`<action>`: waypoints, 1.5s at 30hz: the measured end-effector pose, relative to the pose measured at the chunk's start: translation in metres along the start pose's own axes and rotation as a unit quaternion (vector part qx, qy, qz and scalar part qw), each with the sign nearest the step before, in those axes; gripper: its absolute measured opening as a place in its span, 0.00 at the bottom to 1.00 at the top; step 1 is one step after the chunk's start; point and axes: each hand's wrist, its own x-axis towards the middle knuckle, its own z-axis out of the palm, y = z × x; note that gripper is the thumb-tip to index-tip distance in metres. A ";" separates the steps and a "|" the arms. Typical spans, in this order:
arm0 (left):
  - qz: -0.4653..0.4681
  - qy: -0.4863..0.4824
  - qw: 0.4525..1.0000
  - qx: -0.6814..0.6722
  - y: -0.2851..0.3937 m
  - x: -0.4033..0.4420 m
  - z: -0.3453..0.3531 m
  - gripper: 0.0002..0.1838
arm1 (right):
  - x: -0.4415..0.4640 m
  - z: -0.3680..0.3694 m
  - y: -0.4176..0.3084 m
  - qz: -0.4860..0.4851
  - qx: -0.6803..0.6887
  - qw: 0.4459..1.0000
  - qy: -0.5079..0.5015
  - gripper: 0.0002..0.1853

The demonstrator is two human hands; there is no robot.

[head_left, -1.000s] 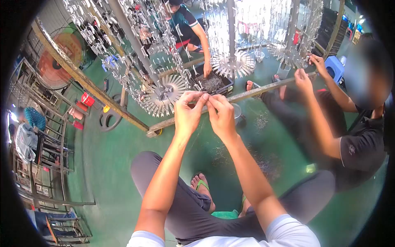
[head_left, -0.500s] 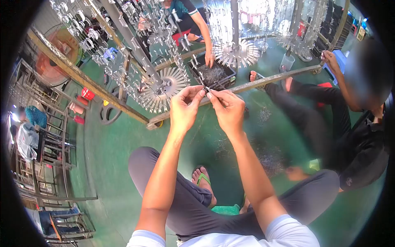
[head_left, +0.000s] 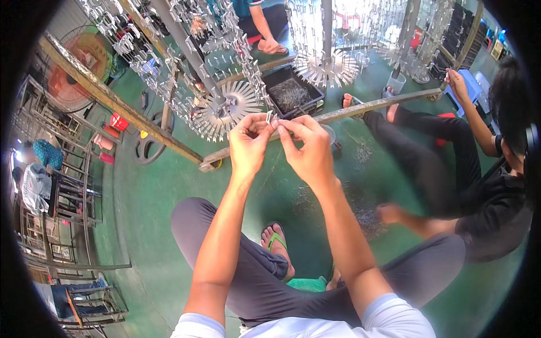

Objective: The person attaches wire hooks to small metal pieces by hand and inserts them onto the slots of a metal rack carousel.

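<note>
My left hand (head_left: 249, 141) is pinched at the lower end of a hanging strand of small metal pieces (head_left: 256, 79), with a small metal piece (head_left: 269, 116) between thumb and forefinger. Close beside it, fingertips almost touching, my right hand (head_left: 307, 143) is pinched too; what it holds is too small to make out. Behind my left hand is a round slotted metal disc (head_left: 234, 107) on a grey pole. A black tray (head_left: 315, 101) with thin metal bits stands on the floor just beyond my hands.
A wooden rail (head_left: 377, 103) crosses beyond my hands, joining a slanted beam (head_left: 112, 104) at left. At right a seated co-worker (head_left: 490, 225) reaches to metal bits (head_left: 369, 222) on the green floor. Another person's arm (head_left: 260, 25) is behind the tray. A fan (head_left: 76, 70) stands far left.
My hands have stayed together, shifting slightly left. The person behind the tray has drawn the hand out of it. The co-worker at right has lowered one hand toward the floor.
</note>
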 end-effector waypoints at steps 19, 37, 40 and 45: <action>-0.001 -0.077 0.997 -0.001 0.008 -0.009 -0.017 0.14 | 0.004 0.012 0.015 0.027 0.109 0.993 -0.020 0.05; -0.012 0.017 0.992 0.123 0.036 -0.031 -0.036 0.16 | -0.018 0.039 0.002 -0.063 0.057 0.996 0.036 0.07; -0.020 0.036 0.995 0.095 0.035 -0.027 -0.035 0.17 | -0.006 0.032 0.012 -0.034 0.053 0.996 0.058 0.05; -0.033 0.074 0.992 0.097 0.036 -0.020 -0.025 0.17 | 0.015 0.023 0.031 0.014 0.025 0.998 0.058 0.05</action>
